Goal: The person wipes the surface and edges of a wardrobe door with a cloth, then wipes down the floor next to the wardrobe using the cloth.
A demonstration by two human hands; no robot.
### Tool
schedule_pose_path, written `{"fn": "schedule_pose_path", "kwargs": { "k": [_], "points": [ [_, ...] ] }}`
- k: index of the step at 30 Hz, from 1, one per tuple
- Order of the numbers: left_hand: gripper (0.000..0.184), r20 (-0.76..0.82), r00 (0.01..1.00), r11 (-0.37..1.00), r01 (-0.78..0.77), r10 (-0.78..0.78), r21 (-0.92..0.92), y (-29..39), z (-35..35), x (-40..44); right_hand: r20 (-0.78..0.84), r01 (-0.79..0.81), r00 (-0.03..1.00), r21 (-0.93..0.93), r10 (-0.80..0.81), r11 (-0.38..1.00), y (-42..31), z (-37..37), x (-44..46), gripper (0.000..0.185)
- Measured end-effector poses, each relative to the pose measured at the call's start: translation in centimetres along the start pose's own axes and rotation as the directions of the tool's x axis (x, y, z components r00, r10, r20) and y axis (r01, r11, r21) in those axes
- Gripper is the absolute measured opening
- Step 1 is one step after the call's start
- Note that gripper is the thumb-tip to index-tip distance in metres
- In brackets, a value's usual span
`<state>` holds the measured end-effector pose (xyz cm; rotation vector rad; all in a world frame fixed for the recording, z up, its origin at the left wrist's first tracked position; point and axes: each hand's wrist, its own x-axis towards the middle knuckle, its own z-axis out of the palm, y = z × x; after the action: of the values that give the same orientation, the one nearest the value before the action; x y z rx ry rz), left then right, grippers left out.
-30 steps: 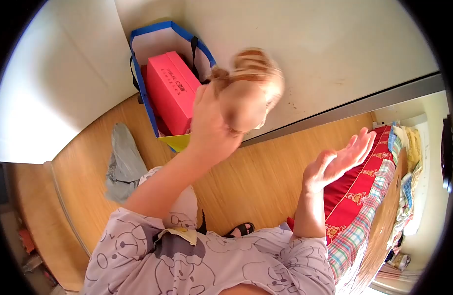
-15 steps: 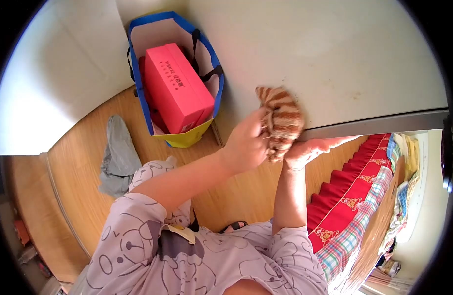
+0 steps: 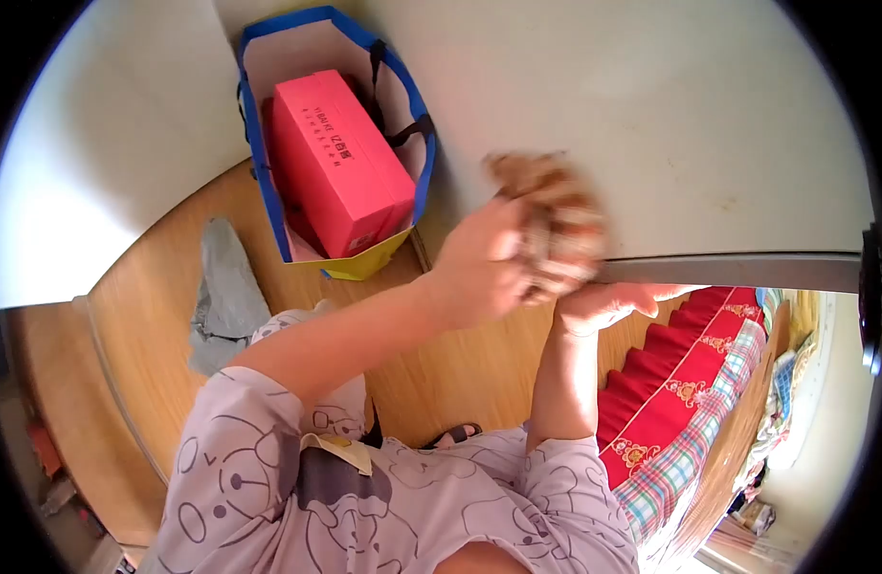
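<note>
My left hand [image 3: 479, 263] is closed around a brown-and-white striped cloth [image 3: 560, 230], pressing it to a pale door-like panel [image 3: 651, 124] near its grey edge strip [image 3: 737, 272]. The cloth is blurred by motion. Just below the cloth, my right hand [image 3: 608, 306] rests against the underside of that edge, its fingers stretched out along it and partly hidden behind it. Small brownish marks show on the panel to the right of the cloth.
A blue-and-yellow bag [image 3: 364, 263] holding a pink-red box [image 3: 335, 158] stands by the panel. A grey cloth-like item [image 3: 225, 297] lies on the wooden floor [image 3: 479, 368]. At right is a bed with a red ruffled skirt [image 3: 670, 368].
The striped cloth has moved slightly right and up along the panel with my left hand. My right hand stays at the edge. The view has shifted a little.
</note>
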<state>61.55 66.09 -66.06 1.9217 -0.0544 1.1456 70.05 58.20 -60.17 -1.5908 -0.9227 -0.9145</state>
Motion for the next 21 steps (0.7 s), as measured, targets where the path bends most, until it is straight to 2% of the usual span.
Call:
{"fn": "schedule_pose_path", "kwargs": {
  "k": [1,2,3,4,7,9,11,12,14,16,18,19,21],
  "points": [
    [0.048,-0.202,0.972,0.992,-0.124,0.117,-0.022,2.5,-0.4,3.3,0.008,-0.010,1.000,0.009,0.010,1.000,0.1,0.0,-0.2,0.077],
    [0.038,-0.178,0.921,0.916,-0.293,0.348,0.274,3.8,-1.4,5.9,0.018,-0.023,1.000,0.023,0.023,0.999,0.3,0.0,-0.3,0.078],
    [0.025,-0.185,0.853,0.832,-0.391,0.488,0.393,5.3,-2.3,8.4,0.034,-0.043,0.999,0.051,0.041,0.998,0.4,-0.1,-0.7,0.078],
    [0.025,-0.193,0.846,0.832,-0.400,0.497,0.385,5.2,-2.2,8.5,0.041,-0.064,0.997,0.079,0.061,0.995,0.6,-0.1,-1.0,0.078],
    [0.022,-0.064,0.907,0.834,-0.352,0.416,0.425,4.4,-2.0,6.0,0.071,-0.128,0.990,0.154,0.118,0.980,0.9,-0.4,-1.6,0.079],
    [0.028,0.059,0.986,0.969,-0.164,0.155,0.186,1.4,-1.0,0.2,0.083,-0.168,0.985,0.202,0.154,0.965,1.0,-0.5,-2.2,0.080],
    [0.034,0.278,0.960,0.968,-0.077,0.008,0.240,0.0,-1.7,-2.3,0.092,-0.204,0.978,0.257,0.186,0.945,1.3,-0.6,-2.7,0.081],
    [0.034,0.276,0.961,0.967,-0.083,0.014,0.241,0.0,-1.6,-1.9,0.099,-0.203,0.978,0.250,0.183,0.947,1.4,-0.5,-2.5,0.081],
    [0.034,0.032,0.996,0.982,-0.092,0.088,0.166,1.0,-1.1,0.4,0.103,-0.197,0.979,0.231,0.178,0.953,1.5,-0.6,-2.3,0.081],
    [0.032,-0.089,0.982,0.985,-0.164,0.168,0.051,4.0,-1.7,6.1,0.111,-0.194,0.979,0.214,0.174,0.957,1.5,-0.6,-2.0,0.080],
    [0.031,-0.157,0.879,0.877,-0.401,0.450,0.265,6.6,-2.5,11.1,0.130,-0.218,0.973,0.223,0.192,0.950,1.8,-0.8,-2.2,0.080],
    [0.032,-0.320,0.833,0.888,-0.382,0.451,0.257,8.5,-2.9,13.1,0.146,-0.242,0.966,0.232,0.212,0.942,2.0,-1.0,-2.5,0.080],
    [0.035,-0.355,0.810,0.882,-0.396,0.466,0.256,8.1,-2.6,13.3,0.187,-0.305,0.947,0.256,0.262,0.917,3.0,-1.5,-3.1,0.079]
  ]
}}
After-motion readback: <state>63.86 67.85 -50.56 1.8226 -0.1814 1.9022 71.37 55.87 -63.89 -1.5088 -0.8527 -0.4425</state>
